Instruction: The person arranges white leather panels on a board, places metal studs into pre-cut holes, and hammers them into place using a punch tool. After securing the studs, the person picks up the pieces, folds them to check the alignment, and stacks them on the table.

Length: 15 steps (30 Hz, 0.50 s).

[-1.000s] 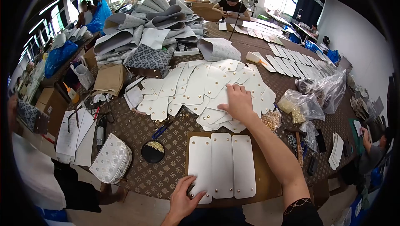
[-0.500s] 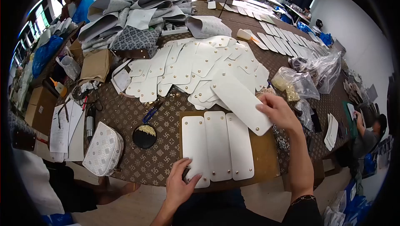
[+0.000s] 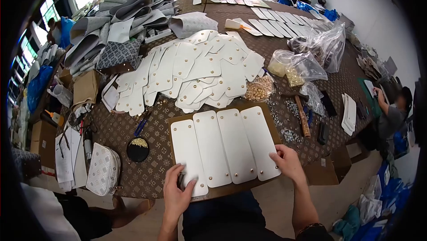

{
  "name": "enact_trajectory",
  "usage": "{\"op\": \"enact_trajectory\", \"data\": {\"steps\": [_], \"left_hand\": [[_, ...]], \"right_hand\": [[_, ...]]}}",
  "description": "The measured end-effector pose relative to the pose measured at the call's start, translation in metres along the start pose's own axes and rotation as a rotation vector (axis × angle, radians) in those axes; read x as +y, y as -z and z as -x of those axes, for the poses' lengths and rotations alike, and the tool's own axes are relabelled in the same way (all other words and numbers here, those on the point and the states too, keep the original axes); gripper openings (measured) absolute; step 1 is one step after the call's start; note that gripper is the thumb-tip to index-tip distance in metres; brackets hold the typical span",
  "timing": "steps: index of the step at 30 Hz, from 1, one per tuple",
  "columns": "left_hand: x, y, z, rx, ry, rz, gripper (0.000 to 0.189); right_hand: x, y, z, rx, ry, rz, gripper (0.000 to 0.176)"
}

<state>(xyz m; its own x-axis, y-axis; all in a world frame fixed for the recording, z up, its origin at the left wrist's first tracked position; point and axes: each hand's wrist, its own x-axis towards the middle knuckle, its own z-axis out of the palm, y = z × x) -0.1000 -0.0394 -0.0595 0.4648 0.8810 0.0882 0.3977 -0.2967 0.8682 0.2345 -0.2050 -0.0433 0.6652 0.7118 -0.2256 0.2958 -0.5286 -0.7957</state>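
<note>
I am seeing four white panels lying side by side on the brown board point(image 3: 224, 190) at the table's near edge. Left hand point(image 3: 175, 192) is pressing flat, fingers spread, on the leftmost panel point(image 3: 187, 152). Right hand point(image 3: 288, 163) is curling its fingers at the rightmost panel point(image 3: 260, 141)'s lower corner; I cannot tell whether it is pinching it.

- A bag-making workshop; one long desk point(image 3: 133, 130) under patterned cloth;
- heaps of white cut panels point(image 3: 195, 67) with studs; rolls of grey material point(image 3: 111, 23) behind;
- plastic bags of brass rivets point(image 3: 293, 65); a finished pouch point(image 3: 103, 170);
- other persons point(image 3: 393, 112) work around the same desk.
</note>
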Motion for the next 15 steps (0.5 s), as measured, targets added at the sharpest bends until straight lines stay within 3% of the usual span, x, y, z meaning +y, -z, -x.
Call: {"op": "enact_trajectory", "data": {"steps": [6, 8, 15], "left_hand": [[0.002, 0.0, 0.002, -0.005, 0.011, -0.017, 0.053], [0.002, -0.001, 0.002, 0.009, 0.01, -0.037, 0.053], [0.003, -0.001, 0.001, -0.004, 0.013, -0.045, 0.052]], "right_hand": [[-0.003, -0.005, 0.004, 0.107, 0.027, 0.191, 0.027], [-0.001, -0.011, 0.007, 0.203, 0.128, 0.285, 0.025], [0.013, -0.018, 0.004, 0.292, 0.127, 0.167, 0.024]]}}
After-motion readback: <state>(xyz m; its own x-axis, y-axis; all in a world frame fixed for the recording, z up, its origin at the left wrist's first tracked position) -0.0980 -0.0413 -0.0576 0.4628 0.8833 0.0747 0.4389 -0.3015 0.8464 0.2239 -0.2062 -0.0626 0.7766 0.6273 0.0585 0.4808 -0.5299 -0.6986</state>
